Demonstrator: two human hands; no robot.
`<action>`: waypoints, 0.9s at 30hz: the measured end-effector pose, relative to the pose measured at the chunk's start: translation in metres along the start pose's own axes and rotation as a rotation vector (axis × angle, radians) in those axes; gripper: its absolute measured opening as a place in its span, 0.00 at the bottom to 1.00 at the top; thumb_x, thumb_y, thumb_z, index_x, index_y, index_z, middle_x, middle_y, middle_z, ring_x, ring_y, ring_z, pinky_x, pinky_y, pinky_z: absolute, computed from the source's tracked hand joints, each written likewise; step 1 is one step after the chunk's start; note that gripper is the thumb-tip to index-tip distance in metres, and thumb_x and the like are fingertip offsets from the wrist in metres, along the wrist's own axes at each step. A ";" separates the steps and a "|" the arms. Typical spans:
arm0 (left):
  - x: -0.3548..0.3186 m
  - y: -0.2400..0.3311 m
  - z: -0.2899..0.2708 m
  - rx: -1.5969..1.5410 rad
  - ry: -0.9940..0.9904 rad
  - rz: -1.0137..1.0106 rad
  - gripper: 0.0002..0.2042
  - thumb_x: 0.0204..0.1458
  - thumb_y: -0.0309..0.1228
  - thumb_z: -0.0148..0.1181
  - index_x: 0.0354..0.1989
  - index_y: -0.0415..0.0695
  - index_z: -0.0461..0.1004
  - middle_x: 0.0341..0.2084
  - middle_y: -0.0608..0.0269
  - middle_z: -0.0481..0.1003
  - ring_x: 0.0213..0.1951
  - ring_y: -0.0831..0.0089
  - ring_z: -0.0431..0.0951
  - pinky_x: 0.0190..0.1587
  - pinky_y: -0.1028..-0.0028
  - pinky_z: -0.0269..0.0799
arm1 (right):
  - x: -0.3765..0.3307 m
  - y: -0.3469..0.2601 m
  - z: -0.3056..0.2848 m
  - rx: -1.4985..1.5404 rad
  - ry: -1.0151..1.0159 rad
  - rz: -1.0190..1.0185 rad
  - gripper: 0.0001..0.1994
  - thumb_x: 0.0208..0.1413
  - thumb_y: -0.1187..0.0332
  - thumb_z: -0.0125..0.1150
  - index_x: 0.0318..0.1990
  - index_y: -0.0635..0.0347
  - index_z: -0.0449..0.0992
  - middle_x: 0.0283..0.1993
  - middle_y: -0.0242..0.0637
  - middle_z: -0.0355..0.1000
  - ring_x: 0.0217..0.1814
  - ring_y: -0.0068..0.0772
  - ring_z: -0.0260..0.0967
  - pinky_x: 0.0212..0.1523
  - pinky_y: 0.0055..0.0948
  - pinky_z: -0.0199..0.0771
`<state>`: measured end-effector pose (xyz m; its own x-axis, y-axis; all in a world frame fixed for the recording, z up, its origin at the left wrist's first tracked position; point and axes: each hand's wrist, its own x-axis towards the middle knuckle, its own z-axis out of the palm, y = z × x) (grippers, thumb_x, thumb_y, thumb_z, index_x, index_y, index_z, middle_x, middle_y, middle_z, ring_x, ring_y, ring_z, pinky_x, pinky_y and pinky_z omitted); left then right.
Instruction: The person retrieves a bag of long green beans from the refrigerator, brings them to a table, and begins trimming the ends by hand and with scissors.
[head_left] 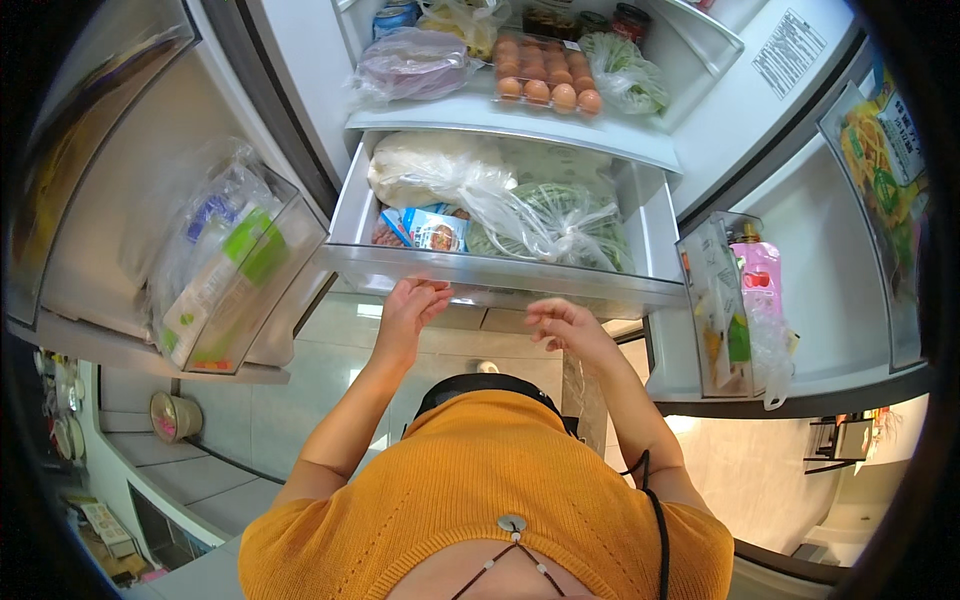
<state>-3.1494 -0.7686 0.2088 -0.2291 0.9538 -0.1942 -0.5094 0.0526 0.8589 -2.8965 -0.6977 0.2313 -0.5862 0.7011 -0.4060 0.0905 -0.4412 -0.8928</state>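
Observation:
A fridge drawer [480, 267] is pulled out in front of me. Just before its clear front edge is my left hand [412, 308], holding nothing, with loosely bent fingers. My right hand [563, 326] hovers to the right, a little nearer to me, also holding nothing, its fingers slightly curled and apart. In the drawer lie a white plastic bag [435, 165], a clear bag of green vegetables [555, 222] with a knotted top, and a blue and white packet [436, 230]. I cannot tell whether the left fingertips touch the drawer.
Above the drawer, a shelf holds a tray of brown eggs [545, 72], a purplish plastic bag [412, 65] and bagged greens [622, 72]. Both fridge doors stand wide, their bins holding packages, including a pink pouch [760, 275]. A round bin [175, 417] stands at far left.

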 end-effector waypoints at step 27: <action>0.134 0.034 0.089 1.393 -0.375 0.716 0.14 0.45 0.33 0.54 0.39 0.39 0.70 0.39 0.52 0.71 0.45 0.56 0.68 0.48 0.65 0.62 | 0.142 -0.103 -0.103 -0.397 0.520 -0.086 0.21 0.48 0.68 0.52 0.51 0.65 0.64 0.50 0.42 0.65 0.53 0.36 0.61 0.51 0.33 0.58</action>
<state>-3.1231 -0.6128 0.2540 0.2362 0.9034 0.3578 0.7688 -0.3989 0.4997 -2.9060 -0.4949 0.2458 -0.1482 0.9478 -0.2822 0.4088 -0.2011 -0.8902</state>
